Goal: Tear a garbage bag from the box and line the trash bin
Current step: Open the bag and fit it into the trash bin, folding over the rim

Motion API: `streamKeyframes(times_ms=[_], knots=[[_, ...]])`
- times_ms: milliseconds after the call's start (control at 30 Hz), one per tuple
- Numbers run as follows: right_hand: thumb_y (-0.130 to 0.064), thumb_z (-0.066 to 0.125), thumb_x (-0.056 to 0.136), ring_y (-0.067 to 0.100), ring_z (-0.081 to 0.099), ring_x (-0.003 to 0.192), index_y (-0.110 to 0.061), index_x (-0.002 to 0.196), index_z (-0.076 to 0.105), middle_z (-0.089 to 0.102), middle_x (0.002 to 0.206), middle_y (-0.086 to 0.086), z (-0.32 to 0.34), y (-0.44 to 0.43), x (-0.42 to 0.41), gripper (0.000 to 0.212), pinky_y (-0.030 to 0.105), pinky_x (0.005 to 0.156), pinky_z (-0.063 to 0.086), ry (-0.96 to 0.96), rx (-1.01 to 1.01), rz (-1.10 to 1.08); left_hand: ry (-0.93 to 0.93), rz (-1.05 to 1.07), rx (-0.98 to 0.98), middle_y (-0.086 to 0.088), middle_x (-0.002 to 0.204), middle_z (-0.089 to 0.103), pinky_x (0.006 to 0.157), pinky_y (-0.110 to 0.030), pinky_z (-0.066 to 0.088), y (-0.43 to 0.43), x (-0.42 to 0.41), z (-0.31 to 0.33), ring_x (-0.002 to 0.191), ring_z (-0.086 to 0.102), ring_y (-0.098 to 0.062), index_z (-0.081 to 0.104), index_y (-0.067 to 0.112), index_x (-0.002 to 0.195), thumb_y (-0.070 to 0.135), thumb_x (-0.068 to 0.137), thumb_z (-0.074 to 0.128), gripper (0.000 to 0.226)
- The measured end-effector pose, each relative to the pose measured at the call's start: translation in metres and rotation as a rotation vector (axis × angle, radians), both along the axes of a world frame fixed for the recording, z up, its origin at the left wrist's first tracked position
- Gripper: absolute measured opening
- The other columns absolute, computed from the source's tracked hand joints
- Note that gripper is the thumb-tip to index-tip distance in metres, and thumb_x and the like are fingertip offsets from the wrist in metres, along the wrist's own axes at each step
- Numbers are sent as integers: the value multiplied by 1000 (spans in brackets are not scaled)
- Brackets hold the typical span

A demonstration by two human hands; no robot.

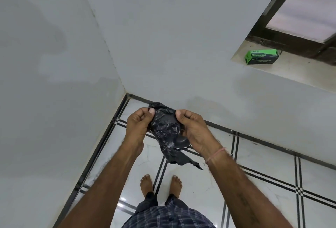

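Observation:
A crumpled black garbage bag (pixel 166 131) hangs between both hands in front of me, its torn tail dangling toward the floor. My left hand (pixel 139 125) pinches its upper left edge with thumb and fingers. My right hand (pixel 192 129) grips the upper right edge. Behind the bag, a dark round object (pixel 182 141) on the floor is mostly hidden; it may be the trash bin, but I cannot tell. The green garbage bag box (pixel 261 56) lies on the window sill at the upper right, well away from both hands.
I stand barefoot in a room corner with grey walls (pixel 163 36) left and ahead. The floor (pixel 263 173) is glossy white tile with dark stripes. The stone window sill (pixel 291 71) and a dark window frame sit at the upper right.

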State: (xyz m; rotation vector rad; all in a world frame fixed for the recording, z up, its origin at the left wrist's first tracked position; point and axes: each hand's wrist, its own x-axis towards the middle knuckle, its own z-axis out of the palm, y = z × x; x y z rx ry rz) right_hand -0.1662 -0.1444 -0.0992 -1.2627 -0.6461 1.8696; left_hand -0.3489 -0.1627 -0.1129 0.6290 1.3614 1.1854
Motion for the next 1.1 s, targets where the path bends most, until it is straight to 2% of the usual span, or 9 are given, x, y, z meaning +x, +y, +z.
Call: streamKeyframes(times_ms=[200,300,333,467,567,667,800,933,1100], knots=[[-16,73,96,18,68,69,-14,82,77,76,77,4,6,0,-7,14,26,59,55,-112,59,-59,108,105,-72,-8,97,70,66,-24,56,5,5,-6,88,66,-21,66,7,107,22,97,72,19],[-24,79,91,19,64,74,-20,76,79,75,79,5,5,4,-10,15,25,55,43,-243,129,-76,434,198,-64,5,95,58,79,-34,54,-1,12,-6,90,60,-16,59,23,101,37,87,81,29],[-24,80,91,18,63,73,-21,75,78,75,78,4,5,5,-11,16,23,52,42,-264,147,-93,425,169,-10,4,90,61,79,-38,56,-3,14,-5,86,61,-17,62,22,97,38,88,80,25],[-20,78,92,11,63,64,-16,78,75,74,72,0,8,6,-22,15,20,50,47,-315,220,-121,95,-70,73,-10,103,78,81,-46,63,-4,25,11,96,76,-31,75,15,108,42,99,64,30],[-19,74,95,11,67,67,-8,89,76,74,76,3,8,4,-31,13,24,60,55,-250,235,-126,-6,-61,65,-11,101,79,86,-41,62,2,26,9,92,75,-25,75,8,112,32,98,66,29],[-19,64,102,11,70,75,-5,100,76,76,85,6,6,1,-34,19,26,73,60,-122,206,-129,-116,14,7,-13,96,77,80,-37,60,8,21,7,85,73,-20,74,3,107,38,85,72,41],[-5,64,100,16,71,87,-4,113,76,78,95,7,2,1,-38,17,28,86,61,-45,220,-118,-201,59,-27,-14,98,77,82,-38,59,14,19,8,85,73,-21,72,10,103,36,82,73,34],[-3,72,95,19,69,90,-4,108,76,77,97,7,5,3,-39,14,29,87,60,-77,261,-122,-202,24,0,-16,98,76,80,-34,62,17,20,10,88,74,-21,70,11,97,23,99,64,13],[-9,74,94,23,68,94,-2,101,76,75,100,13,3,8,-39,10,35,87,58,-125,276,-130,-291,-18,27,-17,106,76,79,-32,63,18,17,22,92,76,-23,66,8,102,34,96,63,27]])
